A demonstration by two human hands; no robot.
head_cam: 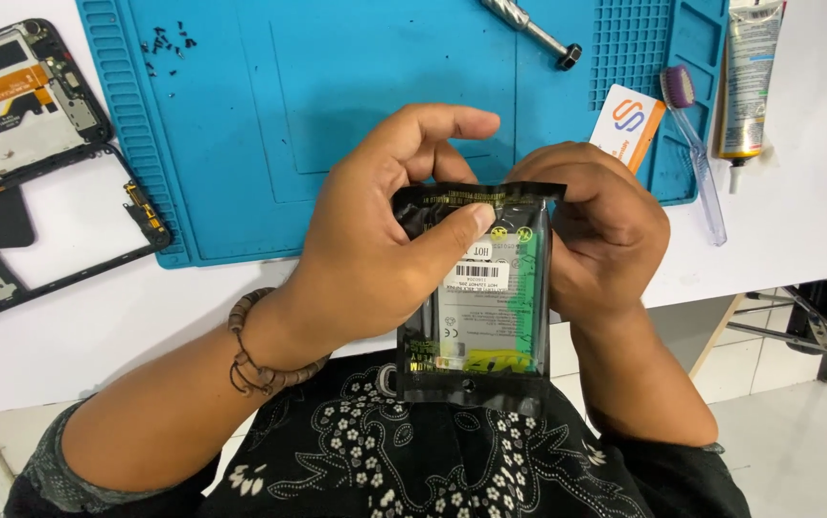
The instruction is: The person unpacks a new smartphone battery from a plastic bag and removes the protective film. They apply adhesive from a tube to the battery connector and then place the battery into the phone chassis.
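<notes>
My left hand (380, 225) and my right hand (595, 225) both grip the top edge of a sealed black and clear plastic pouch (476, 307). Inside it lies a flat phone battery with a white label and a green patch. The pouch hangs upright over my lap, just in front of the white table's edge. My left thumb presses on the pouch's front near the top. A beaded bracelet (250, 350) circles my left wrist.
A blue repair mat (337, 115) covers the white table (78, 326). Several tiny screws (166, 43) lie at its top left. An opened phone body (15, 96) and a black frame (68, 225) sit left. A metal screwdriver (528, 29), card (627, 125), toothbrush (696, 153) and glue tube (749, 82) lie right.
</notes>
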